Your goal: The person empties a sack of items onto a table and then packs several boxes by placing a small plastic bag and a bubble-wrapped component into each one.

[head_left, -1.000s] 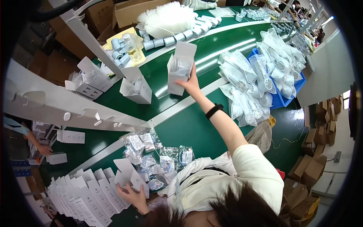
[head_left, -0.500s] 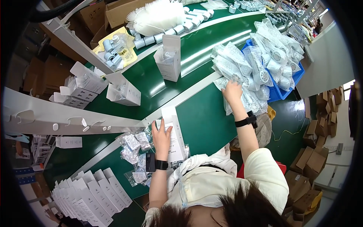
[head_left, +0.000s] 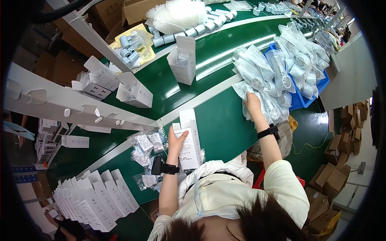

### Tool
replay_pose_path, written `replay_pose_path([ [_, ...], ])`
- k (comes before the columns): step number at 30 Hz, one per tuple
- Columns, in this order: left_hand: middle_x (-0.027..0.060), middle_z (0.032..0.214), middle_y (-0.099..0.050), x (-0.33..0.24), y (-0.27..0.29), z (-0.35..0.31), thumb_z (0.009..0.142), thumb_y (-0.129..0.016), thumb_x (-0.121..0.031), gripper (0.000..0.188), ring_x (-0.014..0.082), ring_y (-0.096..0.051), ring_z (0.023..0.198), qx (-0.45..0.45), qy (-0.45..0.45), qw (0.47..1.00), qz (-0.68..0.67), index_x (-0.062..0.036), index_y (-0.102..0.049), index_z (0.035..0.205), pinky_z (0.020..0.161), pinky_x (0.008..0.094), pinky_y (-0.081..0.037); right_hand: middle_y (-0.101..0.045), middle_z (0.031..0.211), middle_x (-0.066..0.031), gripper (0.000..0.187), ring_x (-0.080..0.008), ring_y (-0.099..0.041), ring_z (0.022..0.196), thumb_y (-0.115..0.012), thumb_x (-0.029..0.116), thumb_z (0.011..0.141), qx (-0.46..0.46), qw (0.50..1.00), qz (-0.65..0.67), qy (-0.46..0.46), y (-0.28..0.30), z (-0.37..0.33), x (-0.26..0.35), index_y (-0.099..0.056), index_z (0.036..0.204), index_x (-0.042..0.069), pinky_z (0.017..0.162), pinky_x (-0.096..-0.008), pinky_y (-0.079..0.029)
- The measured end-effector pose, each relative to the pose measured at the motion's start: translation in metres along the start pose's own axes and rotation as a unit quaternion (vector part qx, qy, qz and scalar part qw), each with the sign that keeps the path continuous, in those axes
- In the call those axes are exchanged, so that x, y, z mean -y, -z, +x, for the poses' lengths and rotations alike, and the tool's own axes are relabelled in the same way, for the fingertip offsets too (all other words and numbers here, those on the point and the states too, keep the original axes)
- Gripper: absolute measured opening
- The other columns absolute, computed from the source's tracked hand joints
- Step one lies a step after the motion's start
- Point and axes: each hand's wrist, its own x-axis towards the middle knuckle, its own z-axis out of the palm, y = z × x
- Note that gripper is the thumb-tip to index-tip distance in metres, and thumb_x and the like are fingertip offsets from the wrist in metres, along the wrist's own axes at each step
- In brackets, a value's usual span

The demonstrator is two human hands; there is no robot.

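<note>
My left hand (head_left: 176, 141) grips the left edge of an upright white carton (head_left: 190, 149), its thumb across the printed face. The carton's top flap stands up. At the pile on the right, my right hand (head_left: 253, 105) is closed on a clear bubble-wrap bag (head_left: 242, 89) along the pile's near left side. The wrapped parts (head_left: 251, 72) are pale, some with round heads; several spill over the front of a blue bin (head_left: 298, 99). Beside my left wrist lie small clear plastic packets (head_left: 144, 146) with white contents.
Open filled cartons stand on the green conveyor (head_left: 209, 60), one carton (head_left: 181, 66) farthest along. A row of empty white cartons (head_left: 100, 199) leans at lower left. A grey metal post (head_left: 80, 100) crosses the left side. Grey cylinders (head_left: 189, 33) line the far edge.
My left hand has gone from spread fingers over the carton to gripping its edge. My right hand has drawn slightly nearer and closed on a bubble-wrap bag. The view has shifted slightly.
</note>
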Motion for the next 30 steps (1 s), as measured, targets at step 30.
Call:
replay_pose_path([
  [30,0.0158,0.108,-0.044,-0.099,0.017,-0.056,0.058,-0.078,-0.014,0.069,0.0304,-0.049,0.096,-0.035,-0.182,0.970,0.156,-0.0040,-0.033,0.108,0.082,0.0365,-0.041,-0.047,0.110,-0.0155,0.059,-0.0266,-0.052,0.097,-0.048,-0.004,0.077,-0.111,0.477,0.871,0.046,0.131,-0.075,0.180,-0.022,0.128,0.009,0.085,-0.0362,-0.043],
])
